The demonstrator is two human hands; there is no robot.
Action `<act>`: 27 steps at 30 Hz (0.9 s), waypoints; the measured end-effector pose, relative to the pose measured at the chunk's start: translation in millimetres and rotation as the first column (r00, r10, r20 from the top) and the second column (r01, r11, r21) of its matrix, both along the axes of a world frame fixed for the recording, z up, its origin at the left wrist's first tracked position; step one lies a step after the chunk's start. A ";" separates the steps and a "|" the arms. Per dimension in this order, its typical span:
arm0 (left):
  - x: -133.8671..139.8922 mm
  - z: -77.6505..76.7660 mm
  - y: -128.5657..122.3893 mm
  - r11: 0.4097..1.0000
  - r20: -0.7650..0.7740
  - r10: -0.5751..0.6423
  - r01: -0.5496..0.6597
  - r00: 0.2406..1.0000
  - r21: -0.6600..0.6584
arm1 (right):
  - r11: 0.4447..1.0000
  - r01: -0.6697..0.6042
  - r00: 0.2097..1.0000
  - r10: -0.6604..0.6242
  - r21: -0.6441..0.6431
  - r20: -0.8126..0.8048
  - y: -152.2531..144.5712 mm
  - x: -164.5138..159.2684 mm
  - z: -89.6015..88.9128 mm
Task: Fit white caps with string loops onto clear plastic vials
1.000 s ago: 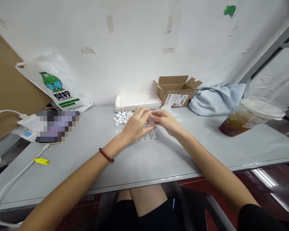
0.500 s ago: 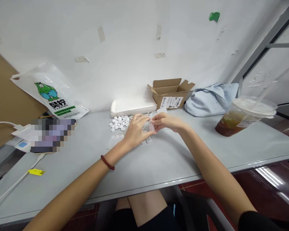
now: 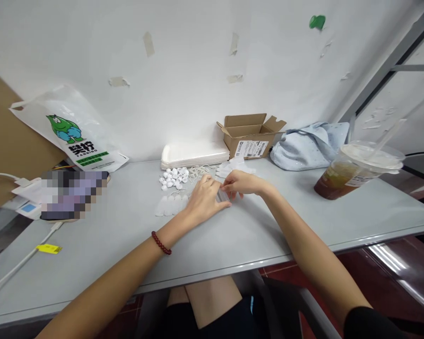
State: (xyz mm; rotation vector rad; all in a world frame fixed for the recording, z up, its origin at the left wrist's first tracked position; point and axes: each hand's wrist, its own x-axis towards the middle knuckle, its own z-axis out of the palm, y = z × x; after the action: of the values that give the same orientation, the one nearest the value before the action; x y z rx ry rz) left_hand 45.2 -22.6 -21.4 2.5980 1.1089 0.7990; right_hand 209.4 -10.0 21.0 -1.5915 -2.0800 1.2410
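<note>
My left hand (image 3: pixel 205 197) and my right hand (image 3: pixel 243 182) meet over the table. Between their fingers is a small translucent whitish piece (image 3: pixel 224 196), partly hidden by the fingers. Both hands are closed on it, the left from the left side and the right from above. Left of my left hand lies a row of similar translucent pieces (image 3: pixel 167 206) with thin strings at their tops. Behind that row sits a pile of small white caps (image 3: pixel 174 179), with a heap of white cords (image 3: pixel 198 172) beside it. More translucent pieces (image 3: pixel 235 165) lie behind my right hand.
Against the wall are a stack of white trays (image 3: pixel 194 155), an open cardboard box (image 3: pixel 249 141) and a light blue cloth pouch (image 3: pixel 305 148). A lidded drink cup (image 3: pixel 342 176) stands right. A phone (image 3: pixel 77 195), cables and a white plastic bag (image 3: pixel 92 122) are left.
Both hands and the translucent piece have come down slightly toward the table. My left hand has shifted a little right, leaving the cords more visible. The camera view has moved slightly.
</note>
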 end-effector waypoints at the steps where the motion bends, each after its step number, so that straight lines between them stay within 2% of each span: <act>1: 0.3 -0.5 -0.3 1.000 -0.012 0.004 -0.004 1.000 -0.012 | 1.000 -0.006 1.000 0.006 0.004 0.014 0.4 -0.2 -0.9; 11: -1.9 2.6 -6.0 0.998 -0.123 0.014 -0.021 0.992 -0.055 | 0.999 -0.047 0.984 0.049 -0.015 0.171 1.1 -4.8 -0.4; 19: -4.7 -0.3 -5.7 0.998 -0.124 -0.005 -0.003 0.992 -0.058 | 0.999 -0.036 0.980 0.038 -0.014 0.197 1.3 -6.5 -1.6; 27: -5.9 4.0 -6.9 0.998 -0.134 -0.012 0.003 0.991 -0.064 | 0.999 -0.045 0.984 0.047 -0.017 0.170 1.8 -7.5 -2.3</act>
State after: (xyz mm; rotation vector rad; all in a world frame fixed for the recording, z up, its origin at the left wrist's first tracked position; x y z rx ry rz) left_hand 39.3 -29.6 -17.3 2.6338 1.1395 0.5836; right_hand 202.0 -8.2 18.6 -1.7196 -2.2266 1.1733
